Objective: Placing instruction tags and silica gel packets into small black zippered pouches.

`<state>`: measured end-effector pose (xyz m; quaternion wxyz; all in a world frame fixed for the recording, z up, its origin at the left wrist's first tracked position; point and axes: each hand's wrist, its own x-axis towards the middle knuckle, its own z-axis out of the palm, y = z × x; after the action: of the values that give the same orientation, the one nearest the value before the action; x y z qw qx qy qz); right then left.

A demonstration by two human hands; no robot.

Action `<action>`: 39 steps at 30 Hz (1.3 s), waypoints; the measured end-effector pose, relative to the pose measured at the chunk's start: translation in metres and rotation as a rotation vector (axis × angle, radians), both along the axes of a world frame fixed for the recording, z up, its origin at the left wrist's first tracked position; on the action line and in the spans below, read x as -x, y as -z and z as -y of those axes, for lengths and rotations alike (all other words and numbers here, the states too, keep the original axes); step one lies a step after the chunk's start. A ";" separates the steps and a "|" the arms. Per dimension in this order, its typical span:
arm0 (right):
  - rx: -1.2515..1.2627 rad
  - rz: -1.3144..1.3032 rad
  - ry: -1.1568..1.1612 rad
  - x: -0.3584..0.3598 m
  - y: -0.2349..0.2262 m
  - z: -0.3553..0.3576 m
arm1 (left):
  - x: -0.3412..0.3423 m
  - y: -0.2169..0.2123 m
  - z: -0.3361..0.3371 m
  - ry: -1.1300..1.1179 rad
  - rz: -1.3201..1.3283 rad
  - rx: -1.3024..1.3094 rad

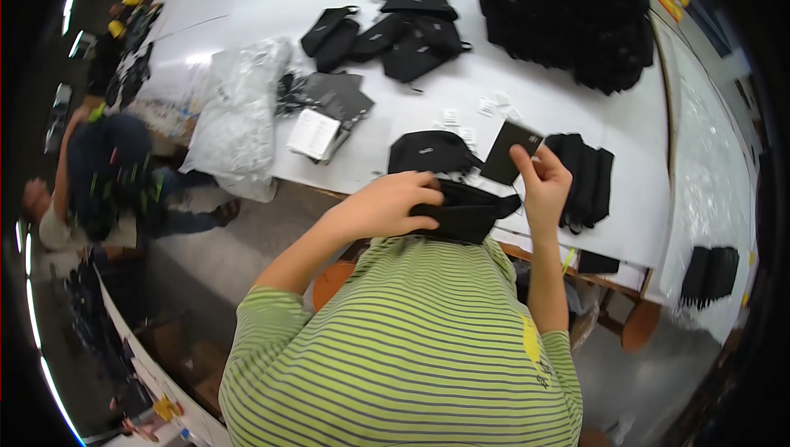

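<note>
My left hand (399,202) grips the side of a small black pouch (461,221) at the table's near edge, close to my body. The pouch's upper edge stands partly spread. Between the thumb and fingers of my right hand (545,182) a flat black card tag (504,155) is pinched, held above and right of the pouch. Just beyond lies another black pouch (429,152) on the white table. A row of black pouches (584,180) sits to the right of my right hand. Small white labels (495,104) are scattered beyond the card tag.
A stack of black cards (339,97) and a white stack of labels (313,133) lie left of centre, beside clear plastic bags (239,110). More black pouches (415,32) and a large black heap (568,15) are at the back. At far left another person (107,171) is near the table.
</note>
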<state>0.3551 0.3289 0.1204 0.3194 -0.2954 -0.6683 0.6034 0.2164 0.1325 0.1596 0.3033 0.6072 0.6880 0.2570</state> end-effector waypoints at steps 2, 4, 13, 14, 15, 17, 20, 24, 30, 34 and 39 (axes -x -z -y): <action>-0.262 0.304 -0.202 -0.004 -0.026 0.008 | -0.007 0.002 -0.006 -0.044 -0.014 -0.072; -0.439 0.463 -0.371 -0.008 -0.030 0.012 | -0.012 0.004 -0.014 -0.081 -0.072 -0.137; -0.246 0.664 -0.660 -0.032 -0.032 0.006 | -0.004 0.026 -0.028 0.227 -0.122 -0.187; -0.323 0.662 -0.735 -0.034 -0.038 0.005 | -0.001 0.024 -0.031 0.227 -0.077 -0.118; -0.398 0.662 -0.800 -0.037 -0.041 0.003 | 0.003 0.022 -0.037 0.238 -0.034 -0.051; -0.386 0.621 -0.741 -0.043 -0.028 0.002 | 0.014 0.021 -0.056 0.241 0.081 0.034; -0.413 0.573 -0.669 -0.049 -0.016 0.000 | 0.041 0.078 -0.104 -0.097 0.735 0.004; -0.355 0.550 -0.601 -0.056 -0.016 0.005 | 0.088 0.178 -0.158 -0.560 -0.016 -0.074; -0.339 0.646 -0.438 -0.086 -0.021 -0.003 | 0.079 0.229 -0.166 -0.575 -0.523 0.173; -0.319 0.682 -0.349 -0.106 -0.015 -0.006 | 0.089 0.225 -0.146 -0.661 -0.424 0.233; -0.563 0.622 -0.336 -0.091 -0.012 -0.008 | 0.086 0.199 -0.139 -0.711 -0.151 0.042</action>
<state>0.4456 0.3371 0.1322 0.0688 -0.2516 -0.9093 0.3241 0.1306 0.2714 -0.0398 0.1554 0.3408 0.8818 0.2866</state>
